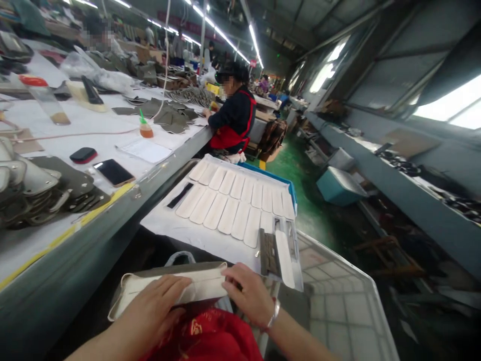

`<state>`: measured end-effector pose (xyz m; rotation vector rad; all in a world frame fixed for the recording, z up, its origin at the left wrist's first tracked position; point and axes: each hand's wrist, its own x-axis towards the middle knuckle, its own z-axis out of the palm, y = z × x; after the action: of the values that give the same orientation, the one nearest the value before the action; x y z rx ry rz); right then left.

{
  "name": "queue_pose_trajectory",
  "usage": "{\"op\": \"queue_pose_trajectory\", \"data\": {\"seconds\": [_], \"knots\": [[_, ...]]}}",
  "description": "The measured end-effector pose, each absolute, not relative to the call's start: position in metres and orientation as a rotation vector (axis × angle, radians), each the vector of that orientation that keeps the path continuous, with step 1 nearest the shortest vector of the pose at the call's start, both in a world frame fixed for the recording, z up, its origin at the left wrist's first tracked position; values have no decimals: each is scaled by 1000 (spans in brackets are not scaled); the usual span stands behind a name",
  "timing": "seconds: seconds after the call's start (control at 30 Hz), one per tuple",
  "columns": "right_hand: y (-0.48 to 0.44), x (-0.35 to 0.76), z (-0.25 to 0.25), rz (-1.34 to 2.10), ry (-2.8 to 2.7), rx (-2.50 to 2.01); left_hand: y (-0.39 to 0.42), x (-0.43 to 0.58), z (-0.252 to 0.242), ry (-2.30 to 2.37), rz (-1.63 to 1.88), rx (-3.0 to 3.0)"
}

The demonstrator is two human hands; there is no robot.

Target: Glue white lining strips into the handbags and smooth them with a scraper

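My left hand (154,308) and my right hand (246,293) both grip a long cream and grey shoe upper piece (203,286) held flat above my lap, over a red apron (210,336). The left fingers curl over its middle; the right fingers pinch its right end. Just beyond lies a white sheet (180,233) with several cream strips (229,200) laid in rows and one black strip (179,195). A grey and white folded piece (278,253) rests at the sheet's near right corner.
A long workbench (75,250) runs along the left, with stacked grey uppers (37,190), a phone (113,172), a glue bottle (145,128) and papers. A co-worker in a red apron (233,123) sits further along. A white crate (345,311) is at right; a green floor aisle lies beyond.
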<state>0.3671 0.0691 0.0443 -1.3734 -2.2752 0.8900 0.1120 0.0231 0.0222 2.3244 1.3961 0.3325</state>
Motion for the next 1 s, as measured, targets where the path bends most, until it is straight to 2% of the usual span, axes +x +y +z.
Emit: {"op": "queue_pose_trajectory", "data": {"seconds": [0.17,0.57,0.7,0.83,1.0], "knots": [[16,369,16,772,-2185,-1456,15,163,19,1459,299,2293],[14,353,7,362,-2308,-1596,19,176,29,1536,269,2277],[13,349,1,396,-2177,-1678,24,179,30,1585,251,2255],[13,352,-3,667,-1790,-1901,27,181,28,1608,224,2232],[14,342,-9,1750,-1250,-1807,32,180,27,1631,165,2224]]}}
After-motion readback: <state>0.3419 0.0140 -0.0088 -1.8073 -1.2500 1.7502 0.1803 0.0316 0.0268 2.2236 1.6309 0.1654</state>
